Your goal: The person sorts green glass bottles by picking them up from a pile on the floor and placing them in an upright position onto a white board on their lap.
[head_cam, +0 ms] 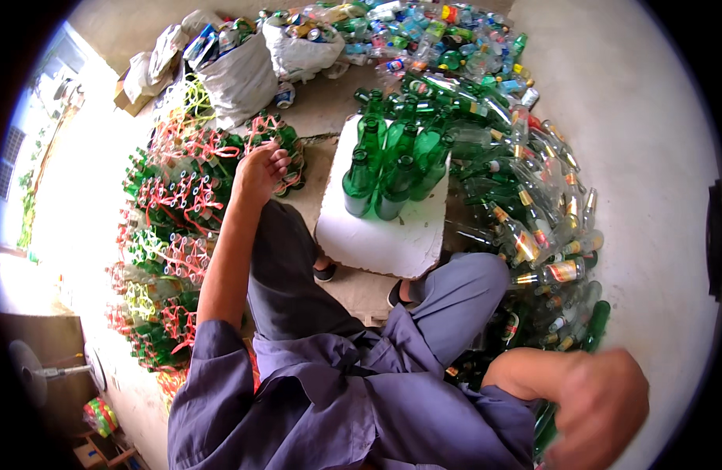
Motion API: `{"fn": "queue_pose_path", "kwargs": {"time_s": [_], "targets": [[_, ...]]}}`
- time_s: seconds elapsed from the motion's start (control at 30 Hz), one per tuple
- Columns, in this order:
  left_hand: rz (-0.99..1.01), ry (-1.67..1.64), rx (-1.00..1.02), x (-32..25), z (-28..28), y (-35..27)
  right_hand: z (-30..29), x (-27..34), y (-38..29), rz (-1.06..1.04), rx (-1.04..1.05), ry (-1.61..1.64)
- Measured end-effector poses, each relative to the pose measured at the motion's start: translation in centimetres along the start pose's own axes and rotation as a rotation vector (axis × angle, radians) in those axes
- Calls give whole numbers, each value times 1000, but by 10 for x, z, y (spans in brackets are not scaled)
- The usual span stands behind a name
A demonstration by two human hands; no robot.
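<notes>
My left hand (262, 163) is raised over my left knee with its fingers loosely curled. It overlaps a bundle of green glass bottles (288, 136) tied with red plastic twine; whether it touches the twine is unclear. Off to the right, my right hand (599, 405) is blurred beside the bent arm, and its fingers cannot be made out. Before me, between my feet, lies a white board (373, 247) with chipped edges. Several green glass bottles (396, 188) stand upright on it in a close block.
Tied bottle bundles (185, 194) crowd the left side. Loose glass bottles (531, 229) are heaped along the right wall. Plastic bottles (431, 35) pile up at the back, near white sacks of cans (237, 76). A fan (29, 373) stands at lower left.
</notes>
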State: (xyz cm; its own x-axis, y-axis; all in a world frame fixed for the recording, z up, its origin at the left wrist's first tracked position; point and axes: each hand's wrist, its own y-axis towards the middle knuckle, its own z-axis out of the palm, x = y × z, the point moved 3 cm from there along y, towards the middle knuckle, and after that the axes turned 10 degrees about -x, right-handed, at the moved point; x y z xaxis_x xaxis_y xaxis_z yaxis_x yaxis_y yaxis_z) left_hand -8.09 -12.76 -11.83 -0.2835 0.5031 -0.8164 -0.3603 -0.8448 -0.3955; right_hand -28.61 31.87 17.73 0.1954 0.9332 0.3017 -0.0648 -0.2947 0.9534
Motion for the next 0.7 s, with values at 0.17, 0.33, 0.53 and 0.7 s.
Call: {"fn": "queue_pose_path", "kwargs": {"time_s": [0.17, 0.33, 0.53, 0.7], "targets": [[-7, -16, 26, -2, -3, 4, -48, -33, -81, 560, -719, -504], [-87, -175, 419, -9, -49, 45, -111, -66, -241, 1024, -1204, -873], [-123, -15, 135, -6, -60, 64, -88, -61, -431, 1439, -1192, -1044], [-162, 38, 39, -4, -55, 69, -34, -48, -526, 1524, -1163, -969]]}}
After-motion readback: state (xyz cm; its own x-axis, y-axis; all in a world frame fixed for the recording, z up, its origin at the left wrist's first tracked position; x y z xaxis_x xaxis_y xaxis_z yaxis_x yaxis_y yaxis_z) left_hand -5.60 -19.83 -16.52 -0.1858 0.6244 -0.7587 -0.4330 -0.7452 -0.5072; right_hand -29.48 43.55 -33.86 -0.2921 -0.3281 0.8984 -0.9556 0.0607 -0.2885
